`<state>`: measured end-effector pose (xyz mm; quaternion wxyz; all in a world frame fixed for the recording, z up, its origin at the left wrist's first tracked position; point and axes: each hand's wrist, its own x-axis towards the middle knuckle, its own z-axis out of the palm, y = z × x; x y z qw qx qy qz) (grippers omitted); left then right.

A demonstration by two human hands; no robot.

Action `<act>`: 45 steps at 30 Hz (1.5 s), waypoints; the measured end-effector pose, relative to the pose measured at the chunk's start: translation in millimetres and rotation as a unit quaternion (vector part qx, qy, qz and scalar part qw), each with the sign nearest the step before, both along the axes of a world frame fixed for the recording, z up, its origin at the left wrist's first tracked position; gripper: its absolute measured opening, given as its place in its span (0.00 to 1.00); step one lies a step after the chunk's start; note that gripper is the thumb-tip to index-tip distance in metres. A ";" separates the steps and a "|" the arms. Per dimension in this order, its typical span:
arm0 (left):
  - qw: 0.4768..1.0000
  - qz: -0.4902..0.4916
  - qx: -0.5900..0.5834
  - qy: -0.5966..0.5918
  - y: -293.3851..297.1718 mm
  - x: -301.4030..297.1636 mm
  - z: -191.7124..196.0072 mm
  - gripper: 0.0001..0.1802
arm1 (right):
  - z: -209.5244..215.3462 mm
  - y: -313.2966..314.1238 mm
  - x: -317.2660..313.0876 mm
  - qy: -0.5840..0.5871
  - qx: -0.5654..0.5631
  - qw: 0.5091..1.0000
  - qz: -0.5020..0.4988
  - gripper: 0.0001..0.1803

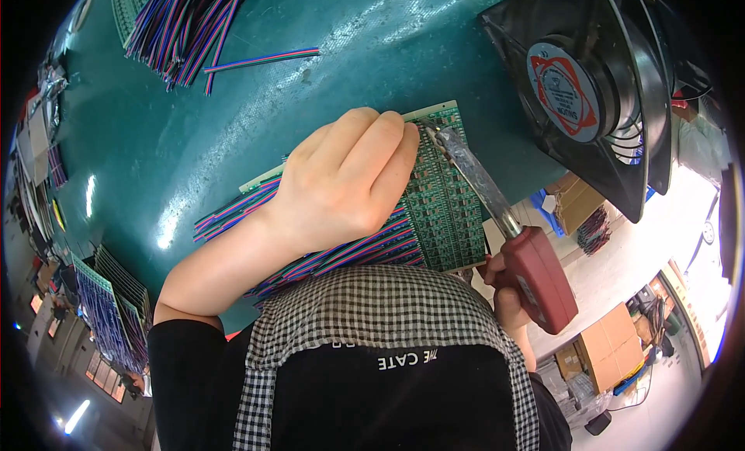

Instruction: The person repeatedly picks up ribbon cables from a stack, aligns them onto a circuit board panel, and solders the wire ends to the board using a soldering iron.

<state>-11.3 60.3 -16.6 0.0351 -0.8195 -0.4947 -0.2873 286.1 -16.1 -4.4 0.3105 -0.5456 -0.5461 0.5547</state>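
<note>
A panel of green circuit boards (446, 195) lies on the teal table in front of my apron, with rows of small parts on it. Multicoloured wires (372, 245) run out from its left side beneath my left forearm. My left hand (345, 179) is curled over the panel, fingertips pinched close to its far edge. What they grip is hidden behind the fingers. My right hand (504, 292), partly covered, is wrapped round the dark red handle of a soldering iron (539, 280). Its metal tip reaches the panel right beside my left fingertips.
A black fan (594, 86) stands at the right of the table. Far left lie a bundle of loose wires (182, 36) and one separate ribbon wire (264, 60). Wired boards (112, 307) stand at the left edge. Cardboard boxes (613, 346) sit on the floor at right.
</note>
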 end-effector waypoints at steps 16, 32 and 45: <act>1.000 -0.003 0.009 0.013 1.7 4.5 1.0 0.12 | -14.1 -19.7 34.4 -0.186 0.096 0.975 0.080 0.42; 0.997 -0.007 0.039 0.061 1.8 8.3 1.8 0.09 | -6.7 -7.0 33.1 -0.141 0.053 0.982 0.112 0.43; 0.996 -0.007 0.058 0.068 4.2 11.7 1.9 0.06 | 4.3 1.5 26.5 -0.077 -0.006 0.991 0.108 0.43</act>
